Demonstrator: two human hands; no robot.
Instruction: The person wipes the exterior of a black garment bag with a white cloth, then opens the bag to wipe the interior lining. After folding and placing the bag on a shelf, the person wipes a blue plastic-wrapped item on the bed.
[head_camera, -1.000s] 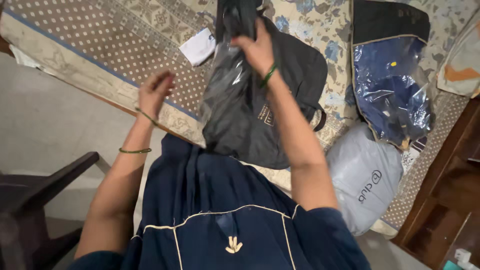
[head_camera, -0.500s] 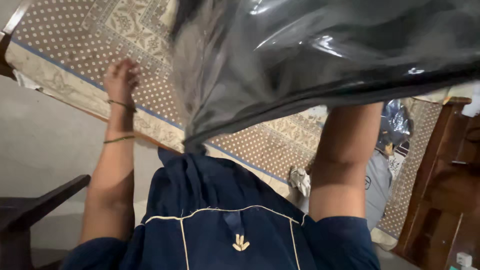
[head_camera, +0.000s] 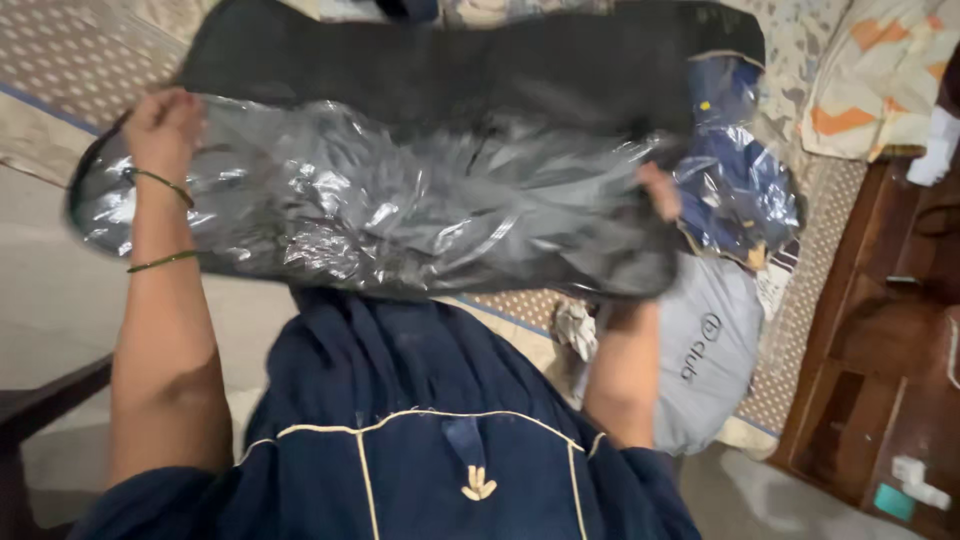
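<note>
Across the middle of the frame, the left hand (head_camera: 160, 125) and right hand (head_camera: 660, 190) each grip an end of a dark plastic-fronted garment bag (head_camera: 400, 200) above the patterned bedspread (head_camera: 60, 60).

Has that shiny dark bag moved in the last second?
Yes. The dark plastic-fronted bag, earlier hanging upright from one hand, is now stretched sideways between left hand and right hand, above the patterned bedspread.

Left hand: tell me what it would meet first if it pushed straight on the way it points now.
The left hand grips one end of the clear-fronted garment bag and points away from the body. Straight on, it would probably meet the patterned bedspread first, though depth is unclear.
</note>
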